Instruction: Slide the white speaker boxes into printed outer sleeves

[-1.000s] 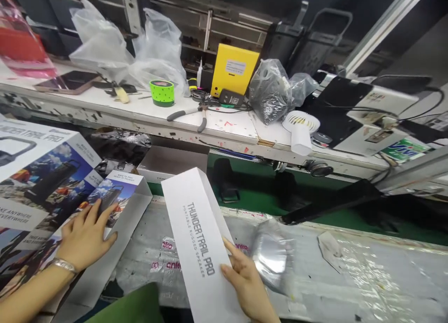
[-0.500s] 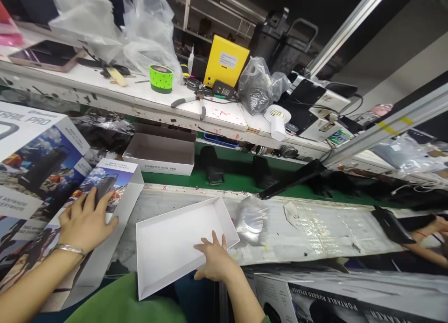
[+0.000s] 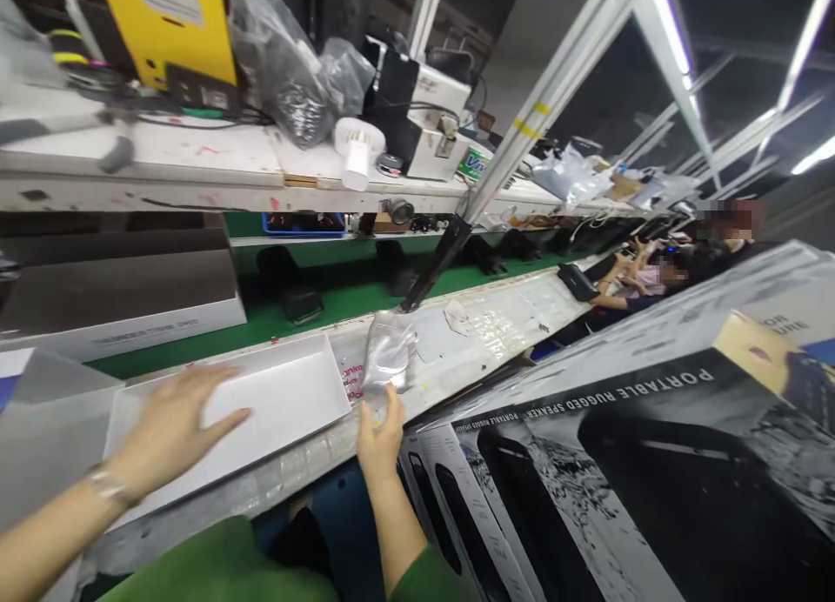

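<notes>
A shallow white box tray (image 3: 293,393) lies open side up on the plastic-covered bench edge (image 3: 496,324). My left hand (image 3: 170,428), blurred by motion, hovers flat over the tray's left part with fingers stretched out. My right hand (image 3: 380,437) reaches just right of the tray toward a small clear plastic bag (image 3: 388,358); its fingertips are at the bag's lower edge, and whether they grip it does not show. A metal bracelet (image 3: 108,487) sits on my left wrist.
Printed speaker cartons (image 3: 619,463) stand close at my right. Another open box (image 3: 117,297) rides the green conveyor (image 3: 339,302). The far shelf holds a yellow box (image 3: 173,23), plastic bags (image 3: 287,63) and a white fan (image 3: 357,150). Other people work at the far right (image 3: 652,276).
The view swung right. My left hand left the printed carton and came over the white tray. My right hand let go of the tray and reached to the plastic bag.
</notes>
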A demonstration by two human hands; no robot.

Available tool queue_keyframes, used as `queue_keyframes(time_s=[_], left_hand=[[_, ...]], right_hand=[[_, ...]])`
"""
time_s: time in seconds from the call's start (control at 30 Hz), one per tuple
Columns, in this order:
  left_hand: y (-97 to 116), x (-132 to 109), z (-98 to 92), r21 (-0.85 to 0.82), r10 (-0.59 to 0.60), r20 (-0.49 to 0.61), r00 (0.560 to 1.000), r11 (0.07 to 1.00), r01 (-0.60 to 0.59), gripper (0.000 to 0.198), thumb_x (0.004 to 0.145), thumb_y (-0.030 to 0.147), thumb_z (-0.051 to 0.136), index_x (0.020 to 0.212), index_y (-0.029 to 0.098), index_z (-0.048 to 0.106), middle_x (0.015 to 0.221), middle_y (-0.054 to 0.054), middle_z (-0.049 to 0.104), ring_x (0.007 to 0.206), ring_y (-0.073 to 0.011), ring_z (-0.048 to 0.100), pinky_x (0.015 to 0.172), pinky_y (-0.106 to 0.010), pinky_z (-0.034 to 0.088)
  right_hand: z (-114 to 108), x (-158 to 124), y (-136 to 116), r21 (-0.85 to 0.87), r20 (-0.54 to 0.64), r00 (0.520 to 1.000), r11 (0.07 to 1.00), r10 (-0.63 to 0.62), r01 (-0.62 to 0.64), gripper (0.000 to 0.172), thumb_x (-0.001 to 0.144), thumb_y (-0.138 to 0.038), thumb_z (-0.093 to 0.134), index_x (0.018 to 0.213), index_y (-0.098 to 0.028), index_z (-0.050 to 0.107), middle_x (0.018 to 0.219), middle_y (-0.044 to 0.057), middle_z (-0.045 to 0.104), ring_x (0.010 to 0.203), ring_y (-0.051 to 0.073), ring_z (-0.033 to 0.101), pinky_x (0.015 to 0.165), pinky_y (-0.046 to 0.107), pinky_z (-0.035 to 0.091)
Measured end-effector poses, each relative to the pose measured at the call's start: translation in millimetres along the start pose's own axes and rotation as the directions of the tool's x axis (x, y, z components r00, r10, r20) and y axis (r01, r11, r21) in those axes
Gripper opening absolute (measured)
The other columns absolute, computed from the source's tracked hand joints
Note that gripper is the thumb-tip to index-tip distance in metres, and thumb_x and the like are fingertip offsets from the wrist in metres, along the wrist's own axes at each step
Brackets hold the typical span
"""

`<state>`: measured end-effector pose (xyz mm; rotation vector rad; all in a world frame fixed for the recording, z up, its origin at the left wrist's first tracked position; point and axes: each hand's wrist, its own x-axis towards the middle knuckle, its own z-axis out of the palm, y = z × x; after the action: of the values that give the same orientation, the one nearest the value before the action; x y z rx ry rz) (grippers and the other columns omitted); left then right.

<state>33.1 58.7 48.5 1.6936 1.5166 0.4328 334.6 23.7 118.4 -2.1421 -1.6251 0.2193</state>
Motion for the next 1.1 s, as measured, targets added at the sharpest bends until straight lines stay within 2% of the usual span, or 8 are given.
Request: queue_keyframes(time_s=[0.07,0.17,0.3,0.5,0.7,0.9,0.97,1.1], left_hand=[[70,44,15.7,-0.146,0.235,0.138,0.962,0.966,-0.215,0.063,0.085,0.064,0.047,0.130,0.021,0.056,0.138,-0.009,0.056,0.131,-0.0289,0.044,0.113,-0.046,0.030],[157,103,49.3,-0.210,0.470,0.355,0.808,0.883,-0.421,0.050,0.089,0.050,0.053,0.129,0.022,0.058,0.135,-0.008,0.059,0.129,-0.0256,0.047,0.112,-0.041,0.031],[209,158,94.7,-0.159,0.448,0.530,0.719,0.886,-0.435,0.033,0.079,0.037,0.068,0.104,0.017,0.073,0.103,-0.013,0.073,0.097,-0.0268,0.065,0.086,-0.037,0.049],[216,185,113.7,-0.087,0.430,0.623,0.653,0.868,-0.489,0.017,0.082,0.029,0.065,0.085,0.014,0.071,0.080,-0.007,0.070,0.074,-0.0172,0.064,0.074,-0.034,0.051],[224,165,106.8,-0.049,0.498,0.559,0.663,0.818,-0.573,0.013,0.069,0.010,0.062,0.079,0.012,0.071,0.082,-0.016,0.071,0.081,-0.0295,0.066,0.075,-0.039,0.049],[228,166,47.1,-0.163,0.536,0.351,0.768,0.843,-0.513,0.019,0.086,0.019,0.046,0.085,0.015,0.065,0.090,-0.013,0.070,0.087,-0.0279,0.065,0.078,-0.038,0.047],[220,167,6.9,-0.226,0.506,0.255,0.824,0.860,-0.458,0.025,0.091,0.022,0.036,0.084,0.016,0.060,0.086,-0.008,0.069,0.082,-0.0214,0.065,0.078,-0.033,0.048],[176,141,-54.6,-0.714,0.519,0.301,0.800,0.679,-0.172,0.027,0.091,0.037,0.046,0.076,0.017,0.055,0.069,-0.001,0.065,0.059,-0.0121,0.058,0.059,-0.024,0.046]], right_hand=[[-15,16,25,-0.054,-0.078,0.964,0.964,0.255,-0.259,0.078,0.083,-0.054,0.057,0.143,-0.011,0.032,0.146,0.025,0.037,0.135,0.036,0.037,0.108,0.053,0.036],[-23,39,51,-0.102,0.010,0.853,0.850,0.521,-0.517,0.094,0.079,-0.062,0.057,0.149,-0.015,0.014,0.151,0.024,0.029,0.140,0.039,0.027,0.108,0.051,0.035],[-23,57,67,-0.116,0.093,0.773,0.778,0.628,-0.618,0.100,0.076,-0.062,0.061,0.149,-0.013,0.013,0.146,0.024,0.038,0.138,0.037,0.035,0.107,0.047,0.037],[-21,64,77,-0.043,0.115,0.711,0.719,0.693,-0.694,0.101,0.071,-0.054,0.071,0.149,-0.013,0.021,0.134,0.023,0.052,0.129,0.033,0.048,0.103,0.043,0.042],[-24,68,74,-0.034,0.125,0.637,0.645,0.761,-0.764,0.099,0.072,-0.053,0.068,0.148,-0.010,0.021,0.132,0.025,0.055,0.121,0.034,0.055,0.098,0.045,0.043],[-27,71,56,-0.127,0.129,0.612,0.625,0.780,-0.770,0.088,0.079,-0.049,0.054,0.148,-0.008,0.017,0.133,0.027,0.053,0.120,0.036,0.056,0.097,0.049,0.043],[-38,71,44,-0.143,0.121,0.644,0.656,0.755,-0.741,0.093,0.079,-0.047,0.056,0.150,-0.008,0.008,0.141,0.029,0.044,0.128,0.036,0.049,0.101,0.049,0.041],[-76,69,7,0.103,0.248,0.896,0.910,0.368,-0.402,0.108,0.073,-0.045,0.070,0.151,-0.018,0.000,0.159,0.021,0.014,0.147,0.030,0.017,0.113,0.047,0.029]])
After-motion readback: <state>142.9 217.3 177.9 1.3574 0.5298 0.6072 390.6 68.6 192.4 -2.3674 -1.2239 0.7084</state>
